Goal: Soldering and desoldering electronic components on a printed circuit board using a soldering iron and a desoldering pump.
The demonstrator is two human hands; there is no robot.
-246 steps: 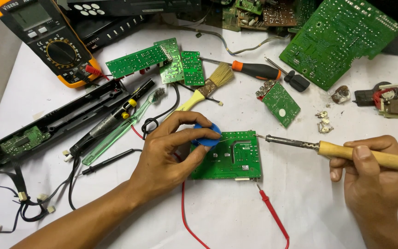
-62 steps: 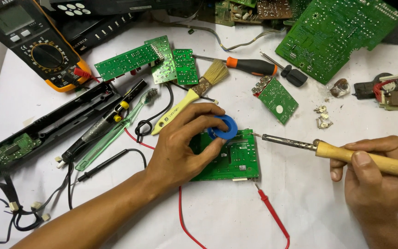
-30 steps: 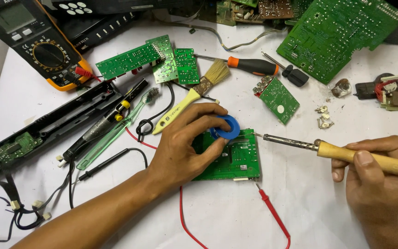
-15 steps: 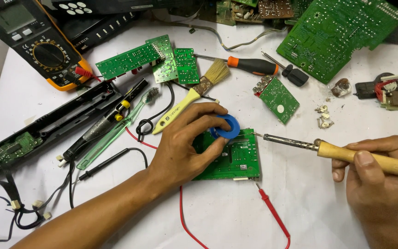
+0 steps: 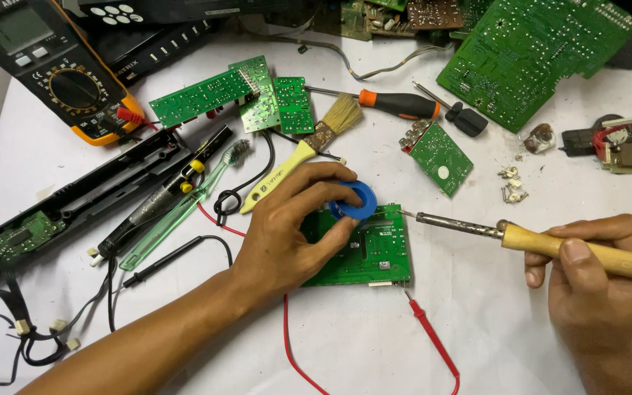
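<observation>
At the far left of the white worktop (image 5: 31, 146) lies a long black plastic housing (image 5: 74, 212) with a small green board inside it, and black wires with white plugs come out from its lower end. Above it is a yellow multimeter (image 5: 53, 66) with a round dial. Next to the housing lie a black probe pen (image 5: 162, 197) and a clear green toothbrush (image 5: 184, 205), side by side. A little more to the right are three small green boards (image 5: 235, 91) touching each other, and below them a brush with yellow handle (image 5: 294, 157), which is lying slanted.

The left hand (image 5: 287, 234) comes from the lower left and rests on the green circuit board (image 5: 371, 252) near the middle of the worktop. Its grip is clenched on a blue round spool (image 5: 356, 199), which the fingertips hold at the upper left corner of the board. A red probe lead (image 5: 426, 329) starts at the lower edge of the board and goes down.

Above are an orange-handled screwdriver (image 5: 396, 104) and a small green board (image 5: 440, 157) lying tilted. A large green board (image 5: 535, 51) fills the upper right corner.

The right hand (image 5: 594, 278) has its grip closed around the wooden handle of a soldering iron (image 5: 550, 241). The metal tip of the iron points to the left and comes just to the upper right corner of the circuit board, near the spool
</observation>
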